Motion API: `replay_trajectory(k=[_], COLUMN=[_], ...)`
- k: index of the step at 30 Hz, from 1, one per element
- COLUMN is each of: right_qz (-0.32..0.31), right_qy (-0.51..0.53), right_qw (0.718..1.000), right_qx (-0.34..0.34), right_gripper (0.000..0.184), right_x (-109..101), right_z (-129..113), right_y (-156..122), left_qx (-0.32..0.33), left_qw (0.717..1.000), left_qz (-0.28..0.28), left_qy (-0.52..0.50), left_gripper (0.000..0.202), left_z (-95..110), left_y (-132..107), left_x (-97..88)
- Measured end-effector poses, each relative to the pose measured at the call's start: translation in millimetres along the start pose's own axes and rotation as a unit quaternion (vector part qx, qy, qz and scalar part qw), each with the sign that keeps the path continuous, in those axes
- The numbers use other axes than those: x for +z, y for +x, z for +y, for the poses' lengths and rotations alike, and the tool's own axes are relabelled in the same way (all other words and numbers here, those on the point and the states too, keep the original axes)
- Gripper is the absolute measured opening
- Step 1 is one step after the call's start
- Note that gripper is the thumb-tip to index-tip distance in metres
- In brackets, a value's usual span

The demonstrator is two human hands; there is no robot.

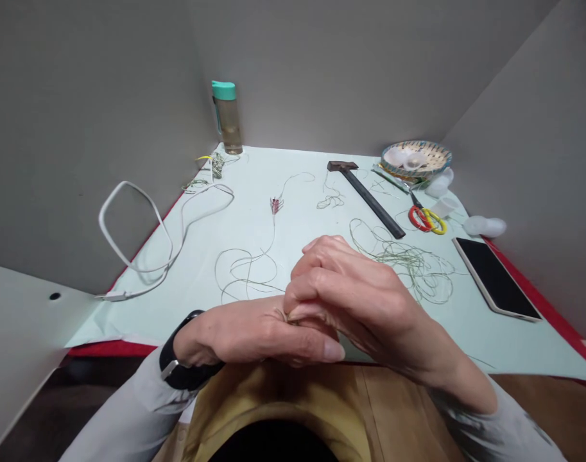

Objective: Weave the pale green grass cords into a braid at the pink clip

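Observation:
My left hand (254, 333) and my right hand (355, 289) meet at the table's near edge, fingers pressed together over a thin green thread (247, 273). The right fingers lie curled over the left ones, and a bit of thread shows between them. The thread loops away across the pale table (283, 192) to a small red tassel (276, 205). A dark watch (177, 366) sits on my left wrist. What exactly lies inside the pinch is hidden.
A hammer (367, 197) lies at mid-right, with a tangle of green thread (413, 263) beside it. Red-and-yellow scissors (426, 218), a woven basket (416, 158) and a phone (497, 279) are on the right. A white cable (143, 237) and a bottle (226, 117) stand left.

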State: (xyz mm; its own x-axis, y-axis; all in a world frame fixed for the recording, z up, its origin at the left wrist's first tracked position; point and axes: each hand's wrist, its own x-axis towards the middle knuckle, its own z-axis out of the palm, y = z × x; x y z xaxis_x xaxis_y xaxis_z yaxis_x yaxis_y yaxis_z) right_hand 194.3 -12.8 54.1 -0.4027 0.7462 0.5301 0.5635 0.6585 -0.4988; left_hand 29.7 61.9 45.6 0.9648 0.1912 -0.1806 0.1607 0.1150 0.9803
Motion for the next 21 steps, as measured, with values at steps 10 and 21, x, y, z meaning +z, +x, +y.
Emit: replay_trajectory(k=[10,21], right_qz=[-0.09,-0.044], right_qy=[0.121,0.077], right_qw=[0.988,0.996], right_qx=[-0.043,-0.004], right_gripper=[0.01,0.008], right_x=[-7,-2], right_z=[11,7], right_y=[5,1], left_qx=[-0.04,-0.035], left_qw=[0.969,0.961], left_qz=[-0.234,-0.177], left_qy=[-0.069,-0.208], left_gripper=[0.056,0.062], left_z=[-3,-27], left_y=[8,11], left_x=[-9.6,0.6])
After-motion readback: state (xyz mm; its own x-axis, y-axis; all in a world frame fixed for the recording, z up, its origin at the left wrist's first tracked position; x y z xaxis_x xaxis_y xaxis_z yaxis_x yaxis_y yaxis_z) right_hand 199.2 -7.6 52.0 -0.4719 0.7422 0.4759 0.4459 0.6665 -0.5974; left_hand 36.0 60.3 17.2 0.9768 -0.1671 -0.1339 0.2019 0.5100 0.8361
